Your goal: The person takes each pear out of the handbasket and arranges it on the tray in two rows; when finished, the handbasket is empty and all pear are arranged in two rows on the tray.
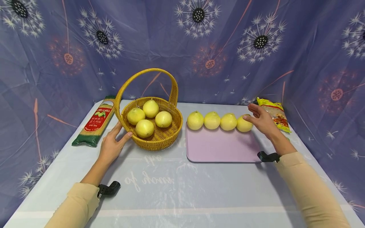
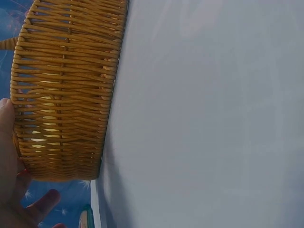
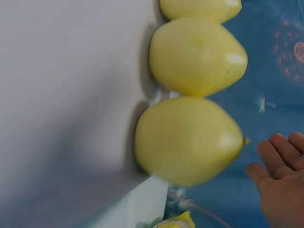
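Your head view is evenly bright; soft shadows beside your sleeves (image 1: 310,190) darken the tablecloth (image 1: 199,190), nearer you than the basket (image 1: 155,145). In your left wrist view, duller light leaves a soft-edged shadow along the basket's base. In your right wrist view, glare spots near the tops of the yellow fruits (image 3: 187,142), right of the basket, indicate light from above; outlines blur slightly.

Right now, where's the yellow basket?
In the head view, the basket stands left of centre, between the pasta packet and the purple tray, with the left hand at its side.
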The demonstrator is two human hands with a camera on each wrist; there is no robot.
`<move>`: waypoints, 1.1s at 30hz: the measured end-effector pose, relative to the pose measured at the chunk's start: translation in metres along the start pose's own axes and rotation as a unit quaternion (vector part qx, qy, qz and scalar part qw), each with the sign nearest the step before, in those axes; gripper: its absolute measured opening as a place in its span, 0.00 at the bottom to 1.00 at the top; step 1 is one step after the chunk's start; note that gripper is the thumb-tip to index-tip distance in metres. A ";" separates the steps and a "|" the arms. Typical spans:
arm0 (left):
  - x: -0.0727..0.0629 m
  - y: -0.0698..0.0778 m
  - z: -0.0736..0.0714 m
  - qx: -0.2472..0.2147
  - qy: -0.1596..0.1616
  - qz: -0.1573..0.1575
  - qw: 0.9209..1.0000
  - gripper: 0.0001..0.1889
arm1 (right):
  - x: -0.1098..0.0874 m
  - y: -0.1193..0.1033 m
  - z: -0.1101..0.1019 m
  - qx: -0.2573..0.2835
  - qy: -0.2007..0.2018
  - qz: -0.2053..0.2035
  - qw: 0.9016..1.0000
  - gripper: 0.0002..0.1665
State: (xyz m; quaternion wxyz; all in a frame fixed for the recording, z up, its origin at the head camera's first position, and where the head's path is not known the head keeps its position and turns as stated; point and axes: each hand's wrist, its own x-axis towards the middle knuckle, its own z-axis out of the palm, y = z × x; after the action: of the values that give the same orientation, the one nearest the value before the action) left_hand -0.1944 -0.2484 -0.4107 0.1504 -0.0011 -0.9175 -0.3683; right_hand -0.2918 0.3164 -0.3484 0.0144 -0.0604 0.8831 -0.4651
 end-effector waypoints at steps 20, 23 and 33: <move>0.000 -0.001 0.000 0.001 0.000 -0.003 1.000 0.37 | -0.007 -0.051 0.045 0.003 -0.007 -0.110 0.994 0.46; 0.000 -0.001 0.000 0.001 -0.002 -0.004 1.000 0.38 | -0.006 -0.060 0.056 -0.003 -0.014 -0.132 0.991 0.45; 0.000 0.000 0.000 0.000 -0.001 -0.001 1.000 0.38 | -0.005 -0.086 0.098 -0.013 -0.046 -0.196 0.979 0.44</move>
State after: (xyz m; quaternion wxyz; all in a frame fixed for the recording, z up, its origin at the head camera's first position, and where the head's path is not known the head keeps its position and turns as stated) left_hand -0.1946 -0.2486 -0.4105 0.1493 -0.0003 -0.9177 -0.3680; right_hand -0.2708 0.1889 -0.3336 -0.0372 -0.2537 0.8586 -0.4438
